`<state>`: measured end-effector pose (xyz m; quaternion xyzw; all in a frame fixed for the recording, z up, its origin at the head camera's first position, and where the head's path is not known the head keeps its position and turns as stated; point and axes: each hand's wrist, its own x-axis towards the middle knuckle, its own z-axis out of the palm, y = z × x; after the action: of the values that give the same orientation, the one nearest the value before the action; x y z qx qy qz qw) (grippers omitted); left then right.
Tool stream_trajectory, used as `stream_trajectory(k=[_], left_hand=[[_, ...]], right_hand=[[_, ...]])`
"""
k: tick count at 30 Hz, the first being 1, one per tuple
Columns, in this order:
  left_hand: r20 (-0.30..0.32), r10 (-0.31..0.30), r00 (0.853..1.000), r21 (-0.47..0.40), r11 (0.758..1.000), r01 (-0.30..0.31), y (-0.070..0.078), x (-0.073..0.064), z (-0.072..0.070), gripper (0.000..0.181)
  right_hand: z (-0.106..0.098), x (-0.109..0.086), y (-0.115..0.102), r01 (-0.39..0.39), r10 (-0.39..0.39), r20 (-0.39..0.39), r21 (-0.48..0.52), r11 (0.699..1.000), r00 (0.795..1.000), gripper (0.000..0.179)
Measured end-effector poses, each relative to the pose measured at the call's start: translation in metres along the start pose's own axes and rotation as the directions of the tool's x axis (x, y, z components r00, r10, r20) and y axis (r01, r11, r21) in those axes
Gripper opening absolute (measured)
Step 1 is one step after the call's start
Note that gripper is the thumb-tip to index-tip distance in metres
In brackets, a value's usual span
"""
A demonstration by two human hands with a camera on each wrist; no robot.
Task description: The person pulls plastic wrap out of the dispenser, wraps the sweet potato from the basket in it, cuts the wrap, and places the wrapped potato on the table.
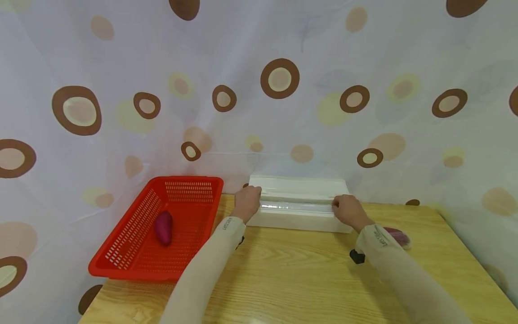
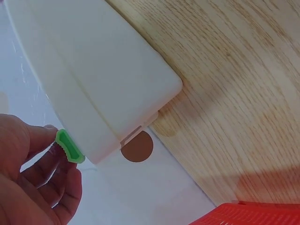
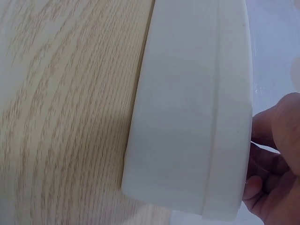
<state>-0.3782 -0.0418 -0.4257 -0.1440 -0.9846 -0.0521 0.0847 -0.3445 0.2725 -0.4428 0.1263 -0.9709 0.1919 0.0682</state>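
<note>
A white cling film dispenser (image 1: 299, 221) lies on the table with its lid (image 1: 299, 183) raised at the back. Clear film (image 1: 295, 206) shows inside, and a pale bar (image 1: 297, 196) stretches between the two hands above it. At the left end, my left hand (image 1: 247, 203) pinches a small green ridged slide cutter (image 2: 70, 146) between thumb and fingers, at the dispenser's upper edge. My right hand (image 1: 349, 210) has its fingers curled round the bar's right end; in the right wrist view the dispenser's wall hides what the fingertips (image 3: 252, 187) hold.
Left of the dispenser stands a red slatted basket (image 1: 97, 265) with a purple sweet potato (image 1: 163, 228) in it. Behind the right forearm lies a reddish wrapped item (image 1: 399, 237), partly hidden. A patterned curtain (image 1: 243, 135) hangs along the back of the wooden table (image 1: 299, 274).
</note>
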Motion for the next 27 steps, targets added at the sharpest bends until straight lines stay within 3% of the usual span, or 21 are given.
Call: stream_trajectory(k=[4, 10, 16, 27], left_hand=[[-0.032, -0.004, 0.999, -0.068, 0.998, 0.002, 0.001, 0.001, -0.003, 0.009], [-0.075, -0.013, 0.997, -0.149, 0.989, 0.002, 0.002, 0.0, -0.006, 0.016], [-0.092, -0.067, 0.993, -0.288, 0.957, 0.037, 0.001, 0.0, -0.009, 0.019], [-0.166, -0.087, 0.982, -0.364, 0.931, 0.021, -0.002, 0.005, -0.017, 0.02]], right_hand=[[0.0, 0.0, 0.002, -0.022, 0.022, 0.01, -0.01, 1.0, 1.0, 0.016], [0.0, -0.003, 0.001, 0.023, -0.022, -0.041, 0.03, 0.999, 0.999, 0.018], [-0.001, -0.004, -0.001, 0.018, -0.014, -0.104, 0.037, 0.999, 0.995, 0.02], [-0.01, 0.001, -0.012, -0.015, 0.041, -0.153, 0.163, 0.987, 0.987, 0.019]])
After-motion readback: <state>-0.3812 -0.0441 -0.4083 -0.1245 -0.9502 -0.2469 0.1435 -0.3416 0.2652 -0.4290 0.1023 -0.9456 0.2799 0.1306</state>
